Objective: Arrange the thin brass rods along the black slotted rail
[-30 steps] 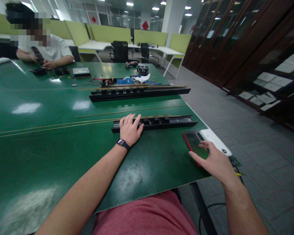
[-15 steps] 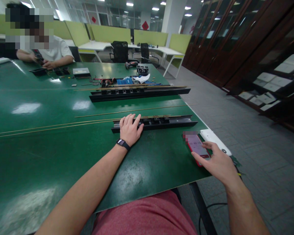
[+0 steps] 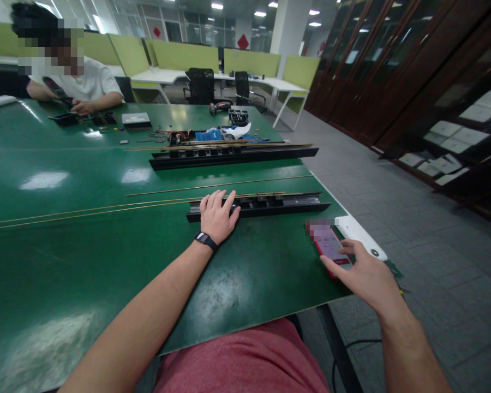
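Observation:
My left hand [image 3: 220, 217], with a dark band at the wrist, lies palm down on the left part of a black metal channel [image 3: 298, 208], fingers spread. Small black blocks [image 3: 262, 200] sit inside that channel, and thin brass-coloured rods [image 3: 147, 203] run along it and out to the left. At the table's right corner, my right hand [image 3: 366, 273] is over a red-edged phone [image 3: 329, 243] lying screen up. Its thumb and fingers are apart at the phone's near end. Whether the fingertips press the screen I cannot tell.
Beyond lies a longer black channel [image 3: 237, 158] with rods on top. Behind it are blue parts and wires [image 3: 210, 135], a power drill [image 3: 219, 108] and a pale box [image 3: 136, 120]. A white device [image 3: 362, 237] lies along the green table's right edge. A co-worker [image 3: 76, 84] sits across.
My right hand has shifted very slightly over the phone. My left hand stays in place on the channel. The co-worker has tilted the dark object in their hands.

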Action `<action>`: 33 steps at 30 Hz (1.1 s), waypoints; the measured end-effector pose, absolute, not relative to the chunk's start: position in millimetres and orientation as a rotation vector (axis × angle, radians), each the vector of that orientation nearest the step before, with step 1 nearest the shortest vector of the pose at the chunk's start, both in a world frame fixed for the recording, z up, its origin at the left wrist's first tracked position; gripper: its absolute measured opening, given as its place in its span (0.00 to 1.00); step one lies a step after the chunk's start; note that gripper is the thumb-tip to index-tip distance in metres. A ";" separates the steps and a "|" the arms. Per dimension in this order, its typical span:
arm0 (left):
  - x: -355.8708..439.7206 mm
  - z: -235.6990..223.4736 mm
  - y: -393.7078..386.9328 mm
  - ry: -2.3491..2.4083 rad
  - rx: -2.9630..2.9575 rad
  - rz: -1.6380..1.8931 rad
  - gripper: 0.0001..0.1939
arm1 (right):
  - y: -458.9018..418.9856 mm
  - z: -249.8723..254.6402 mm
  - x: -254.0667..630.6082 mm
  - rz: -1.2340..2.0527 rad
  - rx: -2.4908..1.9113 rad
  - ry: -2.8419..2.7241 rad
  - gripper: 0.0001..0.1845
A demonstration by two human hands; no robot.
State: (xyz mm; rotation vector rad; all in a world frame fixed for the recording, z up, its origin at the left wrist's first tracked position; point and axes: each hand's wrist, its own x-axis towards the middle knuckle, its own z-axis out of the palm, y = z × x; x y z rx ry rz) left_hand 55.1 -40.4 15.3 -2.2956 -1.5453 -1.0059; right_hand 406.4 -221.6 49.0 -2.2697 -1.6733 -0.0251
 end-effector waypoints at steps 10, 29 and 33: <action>53.3 15.4 -40.8 -1.543 -2.295 -1.012 0.25 | -220.6 53.3 399.4 -0.017 -2.318 -1.635 0.40; 51.1 16.2 -39.8 -1.544 -2.295 -1.016 0.24 | -191.9 51.6 396.6 0.043 -2.698 -1.579 0.46; 49.8 16.5 -39.9 -1.541 -2.295 -1.017 0.24 | -191.0 53.1 397.0 0.038 -2.736 -1.535 0.45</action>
